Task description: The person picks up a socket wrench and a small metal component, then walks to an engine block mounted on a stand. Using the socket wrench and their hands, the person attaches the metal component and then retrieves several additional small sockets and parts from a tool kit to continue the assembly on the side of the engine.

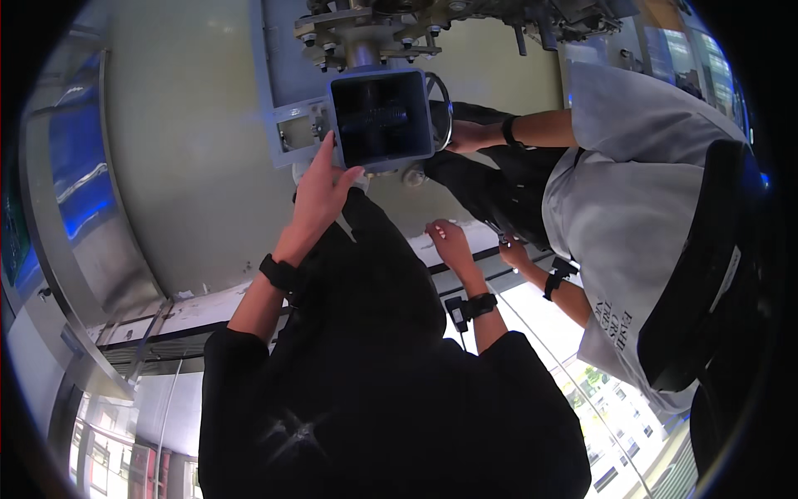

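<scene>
An open square box (381, 162) with a dark inside and a blue-grey metal rim stands in front of me. A coil or threaded part (384, 116) shows dimly within it. My left hand (320, 195) lies at its lower left corner, index finger stretched along the side and thumb apart. Whether the thumb touches the rim cannot be made out. Further right, my right hand (451, 245) hangs in the air with its fingers loosely curled, and nothing shows in them. On the box's right side is a handwheel (445, 108), where a co-worker's hand (467, 135) rests.
Close at my right stands a co-worker in a grey shirt (640, 195), whose other hand (515, 252) is near my right hand. Bolted metal machinery (366, 37) sits beyond the box. A metal bracket (291, 133) adjoins its left side. Glass panels (540, 324) lie behind me.
</scene>
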Demonstrator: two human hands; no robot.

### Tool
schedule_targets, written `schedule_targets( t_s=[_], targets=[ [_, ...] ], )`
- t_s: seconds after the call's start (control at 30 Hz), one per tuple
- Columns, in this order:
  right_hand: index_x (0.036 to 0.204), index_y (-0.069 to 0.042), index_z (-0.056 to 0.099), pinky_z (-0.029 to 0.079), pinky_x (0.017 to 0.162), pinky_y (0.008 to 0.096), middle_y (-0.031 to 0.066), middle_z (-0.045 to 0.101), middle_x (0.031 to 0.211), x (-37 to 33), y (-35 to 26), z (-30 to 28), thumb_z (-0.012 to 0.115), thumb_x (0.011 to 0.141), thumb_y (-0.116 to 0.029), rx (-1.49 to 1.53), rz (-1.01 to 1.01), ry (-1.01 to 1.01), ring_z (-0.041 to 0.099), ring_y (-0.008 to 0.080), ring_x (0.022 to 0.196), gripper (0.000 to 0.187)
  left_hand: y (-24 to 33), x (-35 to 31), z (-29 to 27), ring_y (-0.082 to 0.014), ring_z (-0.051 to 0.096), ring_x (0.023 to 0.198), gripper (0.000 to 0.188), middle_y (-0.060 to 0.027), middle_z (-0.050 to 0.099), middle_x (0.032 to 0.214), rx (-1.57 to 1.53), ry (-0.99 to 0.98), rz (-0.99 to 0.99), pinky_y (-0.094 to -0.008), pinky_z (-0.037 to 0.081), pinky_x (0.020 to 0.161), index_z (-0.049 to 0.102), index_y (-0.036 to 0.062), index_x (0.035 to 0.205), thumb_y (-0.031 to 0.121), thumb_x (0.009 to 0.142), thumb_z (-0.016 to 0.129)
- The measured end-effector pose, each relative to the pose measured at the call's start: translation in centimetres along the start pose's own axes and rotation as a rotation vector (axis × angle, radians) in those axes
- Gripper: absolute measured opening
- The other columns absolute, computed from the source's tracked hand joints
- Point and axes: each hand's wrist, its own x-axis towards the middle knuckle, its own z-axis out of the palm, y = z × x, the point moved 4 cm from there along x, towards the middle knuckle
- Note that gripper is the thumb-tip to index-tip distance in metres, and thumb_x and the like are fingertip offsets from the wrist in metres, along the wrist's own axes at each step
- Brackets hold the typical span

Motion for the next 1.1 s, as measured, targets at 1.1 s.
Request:
schedule_targets(
  t_s=[1.1],
  targets=[
    [0.100, 0.002, 0.068, 0.053, 0.080, 0.0314, 0.0111, 0.073, 0.090, -5.8, -5.9, 9.8, 0.055, 0.099, -0.016, 0.157, 0.202, 0.250, 0.071, 0.0193, 0.087, 0.022, 0.4, 5.8, -5.5, -0.0268, 0.070, 0.091, 0.046, -0.0142, 0.067, 0.114, -0.121, -0.461, 0.103, -0.0357, 0.054, 0.082, 0.047, 0.0015, 0.135, 0.026, 0.098, 0.061]
  ],
)
